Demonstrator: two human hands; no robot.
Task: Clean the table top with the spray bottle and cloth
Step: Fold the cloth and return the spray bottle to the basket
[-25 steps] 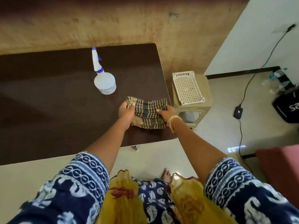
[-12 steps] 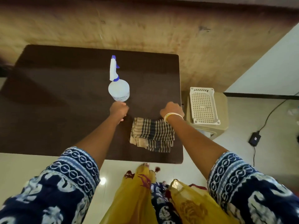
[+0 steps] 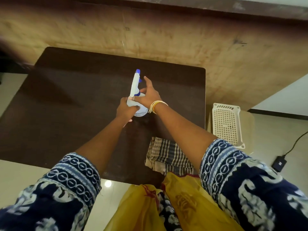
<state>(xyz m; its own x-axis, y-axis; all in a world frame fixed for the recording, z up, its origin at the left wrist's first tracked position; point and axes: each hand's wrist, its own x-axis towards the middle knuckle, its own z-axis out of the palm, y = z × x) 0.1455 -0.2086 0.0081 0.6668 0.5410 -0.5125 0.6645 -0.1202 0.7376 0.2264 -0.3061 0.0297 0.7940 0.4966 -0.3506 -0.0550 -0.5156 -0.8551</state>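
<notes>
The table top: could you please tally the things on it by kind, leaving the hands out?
Spray bottle: 1, held by the left hand, with the right hand at its neck
Cloth: 1, folded at the table edge
Total: 2

White spray bottle [image 3: 135, 90] upright mid-table [image 3: 66, 104], possibly lifted; checked cloth [image 3: 168, 155] folded near edge.

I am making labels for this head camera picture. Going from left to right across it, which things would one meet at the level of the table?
Left hand → spray bottle → right hand → striped cloth → white perforated tray on the beige stool → black adapter on the floor.
</notes>
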